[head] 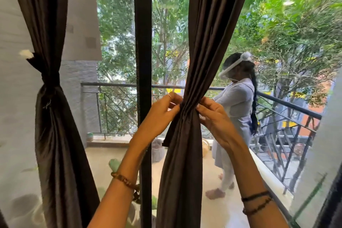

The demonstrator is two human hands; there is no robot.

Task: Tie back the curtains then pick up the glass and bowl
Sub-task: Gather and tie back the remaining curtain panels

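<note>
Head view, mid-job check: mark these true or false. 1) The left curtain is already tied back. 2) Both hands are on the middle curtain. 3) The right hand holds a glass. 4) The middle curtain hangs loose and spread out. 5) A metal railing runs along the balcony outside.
1) True: the left curtain is cinched by a tie at its waist.
2) True: the left hand and right hand pinch the middle curtain from either side.
3) False: the right hand grips only curtain fabric; no glass is in view.
4) False: it is gathered into a narrow bunch between the hands.
5) True: the railing runs behind the glass.
</note>
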